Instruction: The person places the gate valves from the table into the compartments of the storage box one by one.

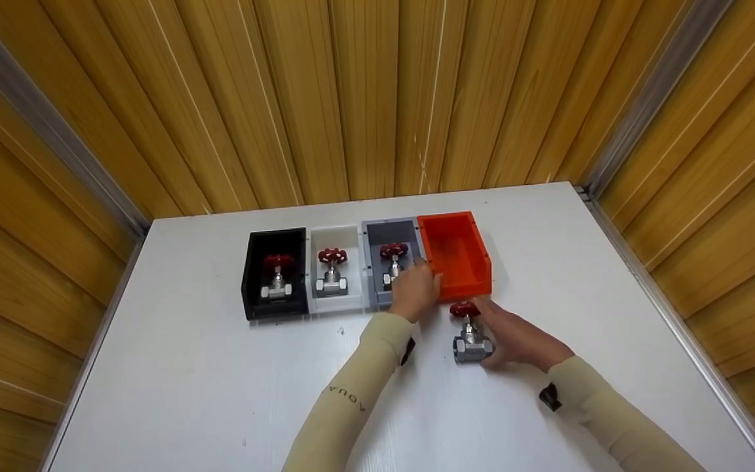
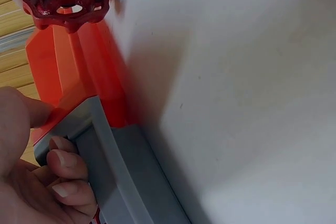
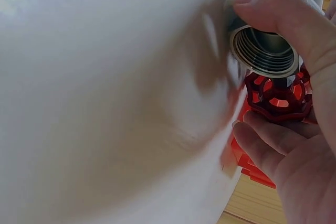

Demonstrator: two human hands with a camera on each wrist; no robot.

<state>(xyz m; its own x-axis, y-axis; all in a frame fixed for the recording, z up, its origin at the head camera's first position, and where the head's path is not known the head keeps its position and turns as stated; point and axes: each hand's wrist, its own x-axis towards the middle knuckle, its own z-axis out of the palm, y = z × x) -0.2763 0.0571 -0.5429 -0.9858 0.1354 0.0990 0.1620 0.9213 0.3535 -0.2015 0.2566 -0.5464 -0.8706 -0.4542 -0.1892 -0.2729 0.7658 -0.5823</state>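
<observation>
My left hand [image 1: 415, 290] is at the wall where the grey bin [image 1: 390, 231] meets the orange bin [image 1: 453, 249]. In the left wrist view its fingers [image 2: 71, 169] curl over the grey bin's edge, the thumb on the orange side. My right hand [image 1: 518, 337] holds a gate valve [image 1: 472, 349] with a red handwheel in front of the orange bin. The right wrist view shows the thumb on the threaded metal body [image 3: 265, 51] and fingers by the handwheel [image 3: 278, 98]. Another valve [image 1: 394, 252] stands in the grey bin, partly hidden by my left hand.
To the left, a black bin [image 1: 246, 275] and a white bin [image 1: 335, 233] join the row, each with a red-wheeled valve in it. The bins stand on a white table [image 1: 207, 380]. Wood-patterned panels [image 1: 364, 98] rise behind and at both sides.
</observation>
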